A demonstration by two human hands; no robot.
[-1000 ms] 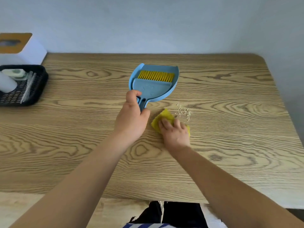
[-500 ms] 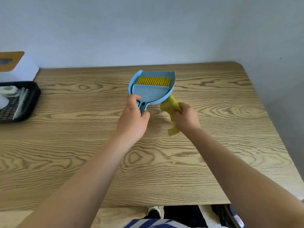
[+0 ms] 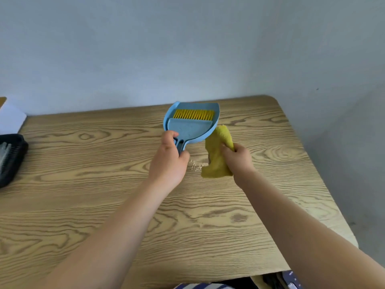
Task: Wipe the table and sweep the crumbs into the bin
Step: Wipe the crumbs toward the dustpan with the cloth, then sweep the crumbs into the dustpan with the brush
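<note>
My left hand (image 3: pixel 169 161) grips the handle of a blue dustpan (image 3: pixel 192 126), which is lifted and tilted over the far middle of the wooden table (image 3: pixel 83 184); a brush with yellow bristles (image 3: pixel 194 114) is nested in it. Just to its right, my right hand (image 3: pixel 238 158) holds a yellow cloth (image 3: pixel 216 155) bunched up above the table, its lower end hanging near the surface. A small heap of pale crumbs (image 3: pixel 195 164) lies on the wood between my two hands. No bin is in view.
A black mesh tray (image 3: pixel 10 157) holding a brush sits at the table's left edge, with a white box (image 3: pixel 11 119) behind it. A grey wall runs along the far and right sides. The table's right corner is rounded.
My right hand lifted the cloth off the table and now holds it bunched beside the dustpan. The view has tilted up and shifted right. The crumbs show between my hands again.
</note>
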